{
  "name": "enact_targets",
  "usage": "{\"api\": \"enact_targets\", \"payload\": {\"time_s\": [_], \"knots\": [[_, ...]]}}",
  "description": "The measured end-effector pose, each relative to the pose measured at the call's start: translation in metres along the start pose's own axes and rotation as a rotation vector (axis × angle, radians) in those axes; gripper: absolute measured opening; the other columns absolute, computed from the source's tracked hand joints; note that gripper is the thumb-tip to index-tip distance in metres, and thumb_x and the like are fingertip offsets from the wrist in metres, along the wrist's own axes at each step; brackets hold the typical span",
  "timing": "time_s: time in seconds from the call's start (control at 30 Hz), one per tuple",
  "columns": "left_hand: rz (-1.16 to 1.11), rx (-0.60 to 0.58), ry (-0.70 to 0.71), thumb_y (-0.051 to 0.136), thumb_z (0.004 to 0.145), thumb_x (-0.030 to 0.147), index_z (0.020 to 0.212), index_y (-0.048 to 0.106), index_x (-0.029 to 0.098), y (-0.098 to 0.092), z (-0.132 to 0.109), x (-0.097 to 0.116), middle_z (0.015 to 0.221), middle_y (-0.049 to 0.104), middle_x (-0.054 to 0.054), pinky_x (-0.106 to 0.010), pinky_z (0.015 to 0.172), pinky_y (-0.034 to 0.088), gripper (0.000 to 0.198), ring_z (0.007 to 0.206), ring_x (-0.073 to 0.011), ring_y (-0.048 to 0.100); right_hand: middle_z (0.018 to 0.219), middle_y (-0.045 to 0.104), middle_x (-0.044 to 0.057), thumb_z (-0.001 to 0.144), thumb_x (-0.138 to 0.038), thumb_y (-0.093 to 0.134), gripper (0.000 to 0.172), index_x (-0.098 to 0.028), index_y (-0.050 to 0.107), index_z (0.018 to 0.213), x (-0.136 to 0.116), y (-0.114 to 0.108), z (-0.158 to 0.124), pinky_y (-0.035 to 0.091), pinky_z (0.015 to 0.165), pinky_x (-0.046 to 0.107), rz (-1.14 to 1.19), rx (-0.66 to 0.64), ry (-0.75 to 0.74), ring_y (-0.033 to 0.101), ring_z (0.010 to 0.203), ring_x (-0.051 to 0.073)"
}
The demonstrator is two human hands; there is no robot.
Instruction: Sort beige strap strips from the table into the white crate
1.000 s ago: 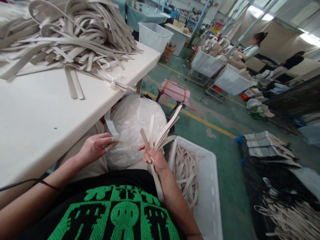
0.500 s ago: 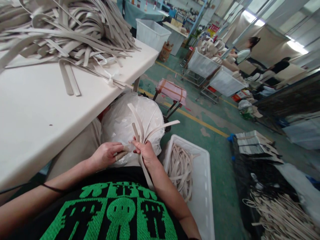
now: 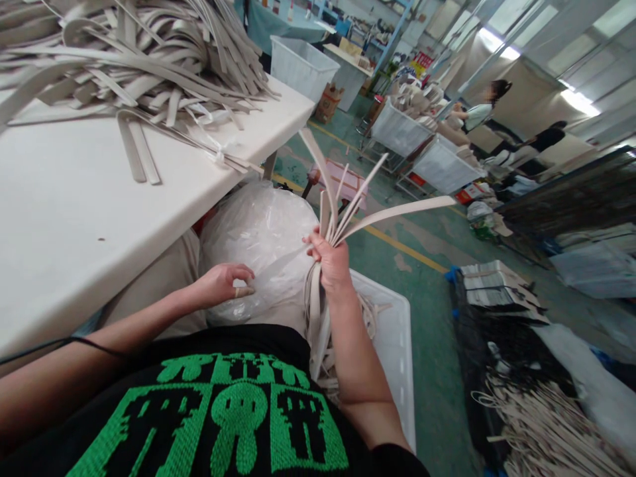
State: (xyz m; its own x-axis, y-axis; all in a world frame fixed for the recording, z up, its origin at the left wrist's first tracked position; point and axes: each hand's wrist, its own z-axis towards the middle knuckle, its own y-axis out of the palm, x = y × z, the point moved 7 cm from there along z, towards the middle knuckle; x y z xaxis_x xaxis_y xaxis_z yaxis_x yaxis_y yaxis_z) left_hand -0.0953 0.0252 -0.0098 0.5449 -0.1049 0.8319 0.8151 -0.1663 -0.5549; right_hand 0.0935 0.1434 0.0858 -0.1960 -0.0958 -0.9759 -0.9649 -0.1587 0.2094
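My right hand (image 3: 330, 262) is closed around a bundle of beige flat straps (image 3: 330, 192). Their short ends fan out above my fist, and the long parts hang below it beside my body. My left hand (image 3: 226, 285) is in front of my lap, fingers curled towards the thumb, which has tan tape on it. A thin translucent plastic strip (image 3: 281, 262) appears to run from its fingertips to my right hand; against the plastic behind, it is hard to make out. Behind both hands lies a large clear plastic bag (image 3: 253, 218).
On the left stands a white table (image 3: 59, 232) with a large heap of straps (image 3: 163, 59) and a tied bundle near its edge. A white bin (image 3: 397, 351) with straps is at my right. A pink-topped stool (image 3: 342, 182), carts (image 3: 402, 126) and a co-worker (image 3: 481, 109) are farther off.
My right hand has moved up and to the right with the straps, away from my left hand. My left hand has stayed nearly in place, its fingers now less tightly curled.
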Motion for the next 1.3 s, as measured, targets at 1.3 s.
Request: {"api": "enact_targets", "payload": {"time_s": [1.3], "knots": [[-1.423,0.260,-0.763,0.066,0.090,0.009,0.066,0.068,0.013,0.006,0.009,-0.021,0.064,0.068,-0.002,-0.025,0.067,0.062,0.023,0.055,-0.0103,0.064,0.081,0.079,0.008,0.080,-0.054,0.072,0.040,-0.015,0.067,0.087,0.082,-0.049,-0.062,0.053,0.045,0.023,-0.219,-0.012,0.204,0.033,0.035,0.002]]}}
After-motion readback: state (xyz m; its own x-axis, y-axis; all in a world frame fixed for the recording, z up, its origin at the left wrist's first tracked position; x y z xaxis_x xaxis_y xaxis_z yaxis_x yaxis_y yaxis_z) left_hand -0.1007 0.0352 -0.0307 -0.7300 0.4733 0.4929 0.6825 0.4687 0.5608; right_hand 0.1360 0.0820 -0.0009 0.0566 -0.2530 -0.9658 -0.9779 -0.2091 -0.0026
